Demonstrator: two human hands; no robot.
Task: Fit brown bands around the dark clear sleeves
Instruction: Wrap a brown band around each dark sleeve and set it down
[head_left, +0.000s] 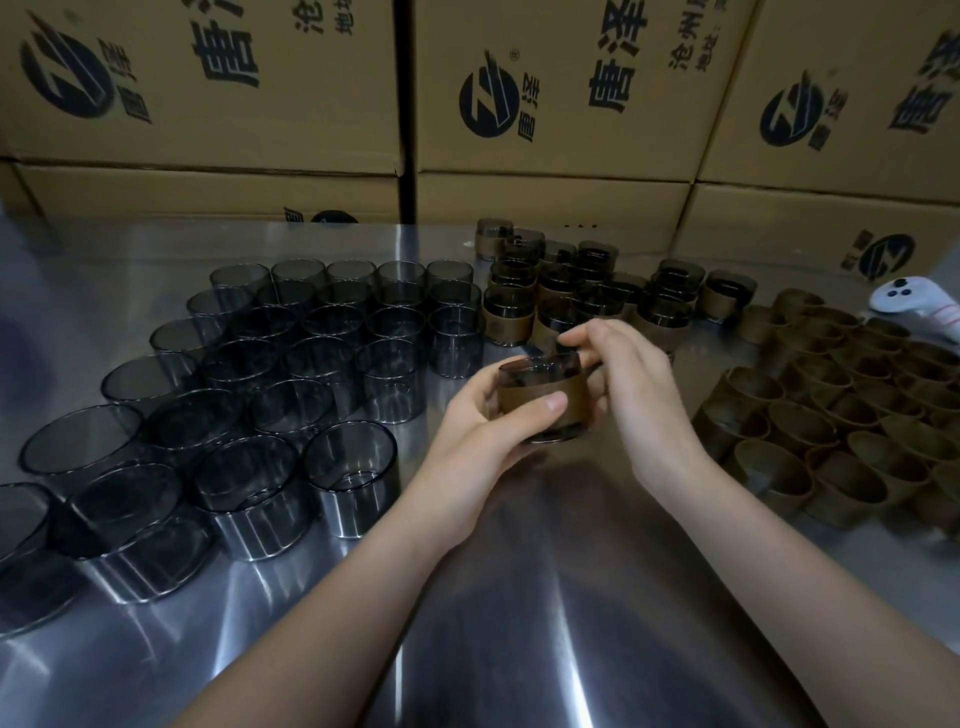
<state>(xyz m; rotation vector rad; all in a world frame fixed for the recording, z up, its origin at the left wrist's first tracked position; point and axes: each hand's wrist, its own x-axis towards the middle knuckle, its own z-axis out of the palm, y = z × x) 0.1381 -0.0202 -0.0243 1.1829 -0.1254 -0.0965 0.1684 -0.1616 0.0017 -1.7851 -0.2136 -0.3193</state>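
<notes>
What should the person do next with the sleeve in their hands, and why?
Probably set it down among the banded sleeves behind. The brown band already wraps the held sleeve, gripped by the left hand and right hand, so this one looks finished.

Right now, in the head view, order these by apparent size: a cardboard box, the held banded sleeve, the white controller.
1. cardboard box.
2. Tie: banded sleeve and white controller look alike; the controller is farther and cropped.
</notes>
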